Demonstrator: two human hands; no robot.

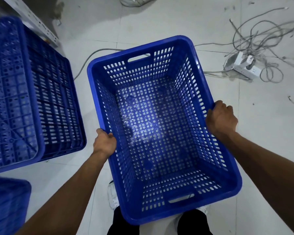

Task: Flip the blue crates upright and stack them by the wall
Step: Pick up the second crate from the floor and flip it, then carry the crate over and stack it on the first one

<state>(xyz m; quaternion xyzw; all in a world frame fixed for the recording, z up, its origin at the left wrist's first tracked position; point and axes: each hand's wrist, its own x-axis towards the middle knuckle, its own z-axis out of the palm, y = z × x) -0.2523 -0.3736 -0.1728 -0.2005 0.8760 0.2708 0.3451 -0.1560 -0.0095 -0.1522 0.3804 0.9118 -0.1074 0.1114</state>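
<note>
White tiled floor spreads under everything, with a tangle of grey cables and a white power strip lying on it on the right, and a perforated metal upright on the left.

A blue crate is held upright above the floor, its open side up, right in front of the person's dark trousers and white shoe. Its walls are slotted, its base is dotted with round holes, and a handle slot is cut in each short end.

Both bare forearms reach forward, one along each long side of the crate. The left hand grips the left rim, with its thumb inside the wall. The right hand grips the right rim, with its fingers curled over the edge.

An overturned crate rests base-up on the floor to the left, just beside the held one. Another blue crate, blurred, sits near the left forearm.
</note>
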